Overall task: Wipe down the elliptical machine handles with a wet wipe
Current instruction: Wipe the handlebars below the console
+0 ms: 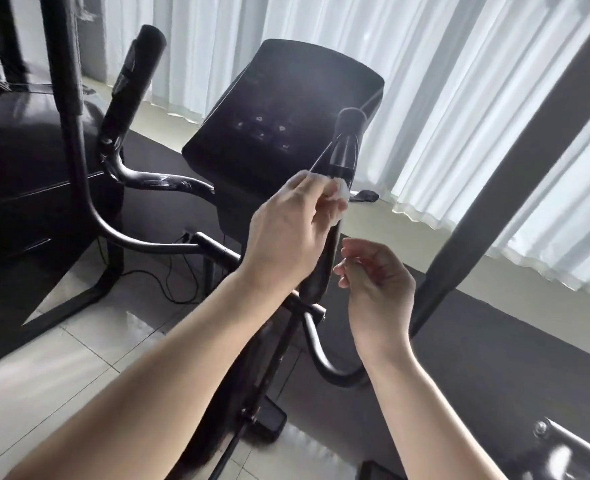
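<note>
My left hand (286, 233) grasps the wet wipe (341, 194) in its fingers (316, 192) against the black handle (345, 147), in front of the console (286, 109); my right hand (378, 282) hangs beside it, fingers released.

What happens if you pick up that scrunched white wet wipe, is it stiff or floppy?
Probably floppy: the scrunched white wet wipe bunches and folds against the upright black handle under the left hand. It is likely very light, since one hand holds it easily. Being wet, it may cling rather than slide.
</note>
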Available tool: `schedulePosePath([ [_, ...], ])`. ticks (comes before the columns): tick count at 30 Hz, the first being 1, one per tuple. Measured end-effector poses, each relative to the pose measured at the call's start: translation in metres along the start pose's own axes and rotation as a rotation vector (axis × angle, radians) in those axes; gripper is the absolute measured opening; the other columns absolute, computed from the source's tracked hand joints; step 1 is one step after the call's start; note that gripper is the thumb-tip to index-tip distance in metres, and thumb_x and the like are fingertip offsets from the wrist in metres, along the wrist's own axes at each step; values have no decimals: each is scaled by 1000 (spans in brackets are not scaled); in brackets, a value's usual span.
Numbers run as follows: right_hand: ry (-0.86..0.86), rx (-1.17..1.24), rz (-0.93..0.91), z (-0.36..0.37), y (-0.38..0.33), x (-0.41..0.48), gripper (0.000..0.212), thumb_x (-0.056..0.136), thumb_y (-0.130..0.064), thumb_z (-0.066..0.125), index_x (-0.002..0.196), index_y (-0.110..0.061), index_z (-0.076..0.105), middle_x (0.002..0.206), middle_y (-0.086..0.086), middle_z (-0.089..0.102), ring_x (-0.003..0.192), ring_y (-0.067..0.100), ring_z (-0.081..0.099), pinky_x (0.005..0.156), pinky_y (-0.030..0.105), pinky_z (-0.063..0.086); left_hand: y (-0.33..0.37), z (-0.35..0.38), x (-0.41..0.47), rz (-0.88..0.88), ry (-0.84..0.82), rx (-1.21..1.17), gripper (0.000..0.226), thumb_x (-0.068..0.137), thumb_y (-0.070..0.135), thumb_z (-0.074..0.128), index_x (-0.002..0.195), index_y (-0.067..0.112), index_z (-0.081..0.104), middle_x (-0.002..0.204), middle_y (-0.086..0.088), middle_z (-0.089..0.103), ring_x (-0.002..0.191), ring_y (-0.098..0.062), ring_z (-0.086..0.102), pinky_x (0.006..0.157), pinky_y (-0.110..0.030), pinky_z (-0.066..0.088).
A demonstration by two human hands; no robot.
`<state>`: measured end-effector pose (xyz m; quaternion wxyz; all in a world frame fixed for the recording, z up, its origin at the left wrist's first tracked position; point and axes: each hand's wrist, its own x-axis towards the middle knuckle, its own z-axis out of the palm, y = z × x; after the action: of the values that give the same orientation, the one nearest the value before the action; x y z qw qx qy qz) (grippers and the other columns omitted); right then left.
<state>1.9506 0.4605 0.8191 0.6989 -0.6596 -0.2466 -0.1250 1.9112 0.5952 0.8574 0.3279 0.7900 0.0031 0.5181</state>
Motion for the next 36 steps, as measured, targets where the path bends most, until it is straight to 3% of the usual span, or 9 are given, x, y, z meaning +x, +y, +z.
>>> schedulePosePath([
  [11, -28, -87, 27, -14, 8, -25, 52, 91, 14, 57, 88, -34, 76, 88, -5, 74, 77, 13, 72, 69, 25, 56, -18, -1, -89, -75, -188, 157, 17, 103, 38, 60, 103, 22, 68, 93, 19, 60, 63, -3, 51, 56, -24, 46],
  [14, -113, -82, 32, -17, 9, -38, 30, 98, -6, 67, 96, -33, 78, 101, -2, 75, 92, 18, 74, 78, 35, 60, -16, -9, -97, -64, -275, 63, 20, 103, 41, 56, 108, 24, 67, 96, 20, 60, 73, -4, 59, 64, -27, 53],
  [17, -218, 21, 54, -17, 5, -46, 10, 97, -28, 72, 103, -27, 80, 98, 2, 77, 88, 19, 74, 78, 28, 59, -13, -17, -94, -19, -329, -3, 13, 105, 37, 54, 111, 29, 63, 100, 21, 62, 85, -3, 63, 69, -22, 51],
  [20, -149, 72, 51, -13, -1, -38, 10, 90, -19, 79, 100, -18, 79, 87, 3, 78, 77, 16, 74, 73, 23, 58, -14, -22, -86, -13, -325, 44, 17, 104, 43, 53, 116, 36, 64, 103, 23, 60, 73, -7, 62, 64, -12, 42],
  [24, 27, -25, -156, -3, -21, 11, 18, 86, -15, 85, 89, -30, 76, 90, -4, 75, 82, 10, 72, 75, 24, 57, -24, -26, -72, -284, -158, -140, 20, 101, 30, 62, 118, 33, 72, 96, 19, 67, 56, -6, 52, 59, -11, 39],
  [28, 1, -143, -379, 17, -30, 45, 14, 86, -9, 84, 92, -20, 79, 101, 3, 67, 92, 11, 66, 77, 22, 53, -30, -19, -58, -503, -191, -248, 18, 102, 22, 63, 116, 25, 74, 70, 10, 66, 71, -22, 60, 69, -30, 48],
  [30, 2, -264, -479, 20, -24, 47, 10, 86, -8, 83, 92, -16, 80, 94, 1, 66, 89, 4, 64, 77, 16, 48, -31, -16, -55, -540, -211, -274, 20, 102, 21, 63, 118, 25, 74, 66, 13, 67, 57, -10, 61, 75, -35, 48],
  [33, -29, -356, -586, 15, -10, 36, 8, 85, -4, 83, 91, -9, 80, 90, 4, 64, 84, 2, 61, 78, 17, 49, -33, -13, -55, -557, -232, -327, 22, 102, 19, 63, 119, 27, 74, 95, 13, 77, 52, 9, 59, 71, -25, 50],
  [36, -100, -420, -590, 7, 4, 16, 9, 86, -2, 82, 92, -9, 81, 90, 3, 62, 82, 7, 65, 73, 24, 55, -34, -12, -56, -572, -216, -375, 20, 101, 19, 64, 116, 26, 76, 87, 16, 77, 44, 3, 56, 52, -13, 44],
])
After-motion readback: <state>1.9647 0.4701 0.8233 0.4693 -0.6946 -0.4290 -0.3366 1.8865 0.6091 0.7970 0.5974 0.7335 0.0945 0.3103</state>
